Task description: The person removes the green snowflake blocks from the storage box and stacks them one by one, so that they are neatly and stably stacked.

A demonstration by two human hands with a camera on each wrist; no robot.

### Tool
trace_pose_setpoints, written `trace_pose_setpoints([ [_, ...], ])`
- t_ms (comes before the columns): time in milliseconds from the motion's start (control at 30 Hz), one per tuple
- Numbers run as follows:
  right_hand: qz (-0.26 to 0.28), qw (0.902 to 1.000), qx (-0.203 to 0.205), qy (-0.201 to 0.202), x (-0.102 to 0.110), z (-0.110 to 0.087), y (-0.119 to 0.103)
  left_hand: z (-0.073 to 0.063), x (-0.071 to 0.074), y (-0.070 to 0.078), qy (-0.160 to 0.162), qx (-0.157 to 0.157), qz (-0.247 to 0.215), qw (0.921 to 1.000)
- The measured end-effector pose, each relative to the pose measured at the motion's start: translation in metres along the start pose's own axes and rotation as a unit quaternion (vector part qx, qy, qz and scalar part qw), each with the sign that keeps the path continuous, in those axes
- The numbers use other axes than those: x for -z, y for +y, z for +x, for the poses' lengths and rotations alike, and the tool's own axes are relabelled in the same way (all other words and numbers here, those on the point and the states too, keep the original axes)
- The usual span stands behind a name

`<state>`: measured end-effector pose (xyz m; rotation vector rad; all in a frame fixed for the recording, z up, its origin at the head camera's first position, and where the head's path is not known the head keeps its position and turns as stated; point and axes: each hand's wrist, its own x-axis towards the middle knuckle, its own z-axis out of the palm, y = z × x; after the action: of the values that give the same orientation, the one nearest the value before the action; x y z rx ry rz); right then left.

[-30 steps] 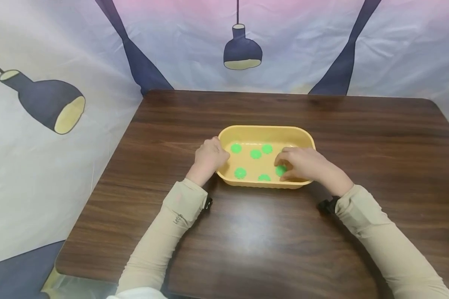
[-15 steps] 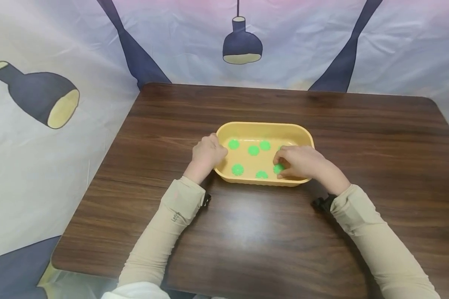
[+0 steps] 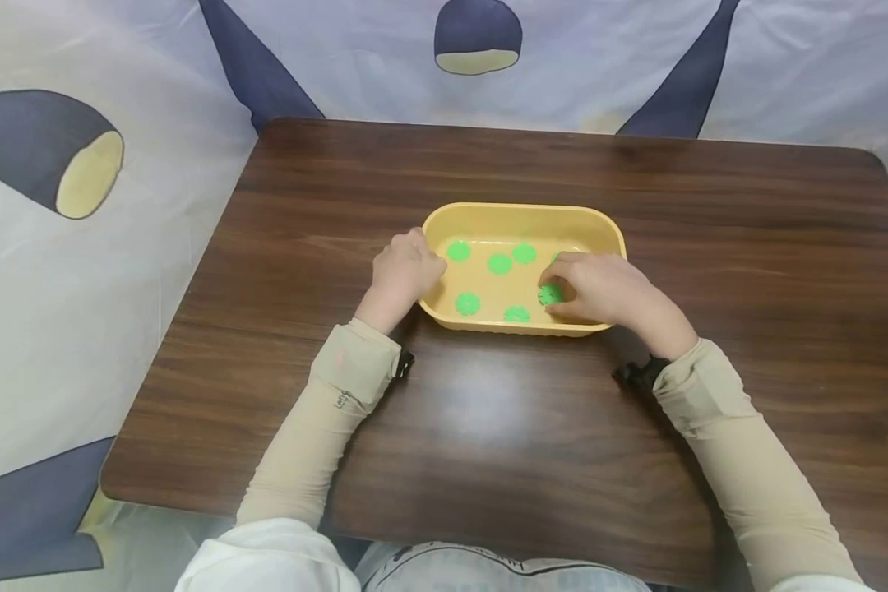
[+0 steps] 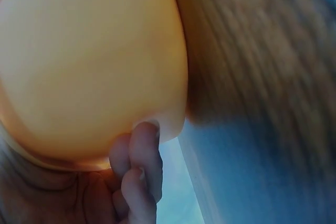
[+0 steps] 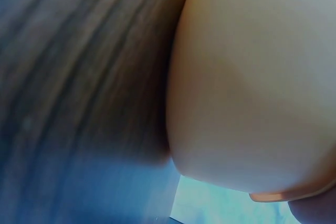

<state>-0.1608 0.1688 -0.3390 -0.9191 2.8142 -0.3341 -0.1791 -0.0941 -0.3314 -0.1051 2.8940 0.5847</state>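
A yellow oblong plastic basin sits on the table, holding several flat green discs with scalloped edges. My left hand grips the basin's left end; in the left wrist view its fingers lie against the outer wall. Over the basin's right part, my right hand reaches inside with thumb and fingers curled about one green disc and pinches it. Another green disc shows partly behind that hand. The right wrist view holds mostly the basin's outer wall, with a bit of finger at the lower corner.
Under the basin is a dark brown wood-grain table with rounded corners. A pale cloth backdrop printed with lamps hangs behind and to the left. Other green discs lie spread over the basin floor.
The head view has tilted downward, so the table and basin sit higher in it. The right fingers have drawn in around one green disc. The left hand stays at the basin's left end.
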Motion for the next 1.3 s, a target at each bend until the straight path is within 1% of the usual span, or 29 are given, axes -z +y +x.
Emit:
trace_pose_setpoints([
  [167,0.006,0.9999,-0.006,0.013,-0.005,-0.011,0.001,-0.001,-0.005,0.005,-0.019,-0.009,0.005,0.9998],
  [333,0.014,0.9995,-0.001,0.029,-0.012,-0.013,0.001,-0.001,-0.009,0.003,-0.015,-0.012,0.015,0.9997],
  [400,0.01,0.9995,0.003,0.031,-0.017,-0.015,0.002,-0.004,-0.014,0.001,-0.016,-0.014,0.017,0.9996],
  [500,0.005,0.9996,0.005,0.027,-0.028,-0.022,0.001,-0.013,-0.028,-0.003,-0.034,-0.011,0.013,0.9993],
  [600,0.008,0.9996,0.004,0.026,-0.039,-0.025,-0.001,-0.019,-0.039,-0.01,-0.046,0.002,0.004,0.9989],
  [667,0.012,0.9995,0.007,0.029,-0.044,-0.024,-0.004,-0.022,-0.042,-0.015,-0.046,0.011,0.002,0.9989],
  [767,0.015,0.999,0.014,0.039,-0.048,-0.02,-0.008,-0.024,-0.041,-0.023,-0.037,0.013,-0.002,0.9992],
  [900,0.014,0.9986,0.006,0.052,-0.049,-0.015,-0.011,-0.022,-0.035,-0.027,-0.024,0.001,-0.003,0.9997],
  [1000,0.014,0.9982,0.003,0.059,-0.047,-0.014,-0.009,-0.019,-0.031,-0.025,-0.019,-0.008,-0.002,0.9998],
  [1100,0.021,0.9974,0.011,0.068,-0.044,-0.014,-0.005,-0.017,-0.03,-0.022,-0.013,-0.014,-0.001,0.9998],
  [1300,0.063,0.9934,0.03,0.09,-0.034,-0.012,0.001,-0.013,-0.03,-0.017,0.005,-0.013,0.006,0.9999],
])
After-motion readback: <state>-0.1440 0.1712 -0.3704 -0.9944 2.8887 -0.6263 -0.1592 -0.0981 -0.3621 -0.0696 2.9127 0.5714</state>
